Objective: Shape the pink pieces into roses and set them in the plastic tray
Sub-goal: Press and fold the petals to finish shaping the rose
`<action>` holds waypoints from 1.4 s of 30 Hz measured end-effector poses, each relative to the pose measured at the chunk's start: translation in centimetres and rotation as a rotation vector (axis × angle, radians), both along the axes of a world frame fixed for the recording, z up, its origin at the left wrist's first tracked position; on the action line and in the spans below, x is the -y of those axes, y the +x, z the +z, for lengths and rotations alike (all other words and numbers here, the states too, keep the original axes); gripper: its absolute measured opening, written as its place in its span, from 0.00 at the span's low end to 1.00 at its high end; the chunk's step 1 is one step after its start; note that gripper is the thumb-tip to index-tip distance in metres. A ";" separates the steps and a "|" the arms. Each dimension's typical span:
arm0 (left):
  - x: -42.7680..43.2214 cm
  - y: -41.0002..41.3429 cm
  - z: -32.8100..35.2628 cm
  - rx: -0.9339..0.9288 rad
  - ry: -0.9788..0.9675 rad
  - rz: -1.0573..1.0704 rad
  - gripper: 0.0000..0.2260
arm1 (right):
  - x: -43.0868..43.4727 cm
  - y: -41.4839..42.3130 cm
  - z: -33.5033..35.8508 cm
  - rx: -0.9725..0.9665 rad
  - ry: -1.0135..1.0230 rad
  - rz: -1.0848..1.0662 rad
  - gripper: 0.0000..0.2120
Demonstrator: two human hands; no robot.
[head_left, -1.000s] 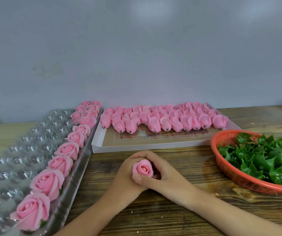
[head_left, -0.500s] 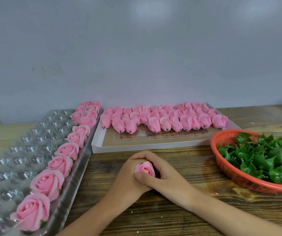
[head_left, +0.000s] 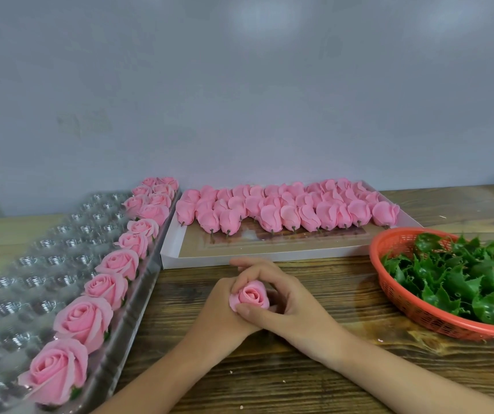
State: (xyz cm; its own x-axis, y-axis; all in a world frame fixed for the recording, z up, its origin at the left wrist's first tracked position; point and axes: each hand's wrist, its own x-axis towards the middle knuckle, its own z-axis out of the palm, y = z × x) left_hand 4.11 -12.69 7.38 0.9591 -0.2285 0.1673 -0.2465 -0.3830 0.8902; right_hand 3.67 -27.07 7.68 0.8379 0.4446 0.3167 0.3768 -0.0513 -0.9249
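I hold the pink rose (head_left: 251,295) between both hands, just above the wooden table (head_left: 299,372). My left hand (head_left: 220,316) wraps round its base from the left. My right hand (head_left: 296,306) curls round it too, thumb pressing the near petals and fingers arched over the top. Left of my hands lies the clear plastic tray (head_left: 45,264), with finished roses (head_left: 84,321) filling its rightmost column and a few cups at the far end. Behind my hands, a white box (head_left: 239,261) carries rows of pink pieces (head_left: 269,210). To the right sits an orange basket (head_left: 404,309) of green leaves (head_left: 454,282).
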 end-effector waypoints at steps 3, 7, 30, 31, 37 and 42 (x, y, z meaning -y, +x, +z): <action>0.1 0.4 0.6 0.117 0.143 -0.082 0.16 | 0.1 -0.1 0.1 0.014 0.006 0.004 0.15; 0.2 0.4 0.8 0.128 0.122 -0.131 0.13 | 0.1 -0.2 0.4 0.055 0.035 -0.002 0.12; 0.5 0.2 0.8 0.129 0.202 -0.101 0.20 | 0.0 -0.3 0.4 0.085 0.045 -0.020 0.06; 0.5 0.0 1.0 0.105 0.206 -0.111 0.18 | -0.1 -0.3 0.3 0.094 0.038 -0.009 0.04; 0.5 -0.1 1.3 0.092 0.235 -0.075 0.12 | -0.2 -0.3 0.3 0.099 -0.005 0.000 0.06; 0.6 -0.1 1.3 0.084 0.248 -0.092 0.12 | -0.1 -0.3 0.1 0.123 -0.006 -0.017 0.06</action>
State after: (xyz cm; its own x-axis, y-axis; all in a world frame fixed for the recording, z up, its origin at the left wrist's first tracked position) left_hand 4.01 -13.25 8.65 0.9177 -0.3575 0.1734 -0.3590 -0.5591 0.7474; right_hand 3.33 -26.94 7.75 0.8003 0.4326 0.4152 0.4868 -0.0645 -0.8711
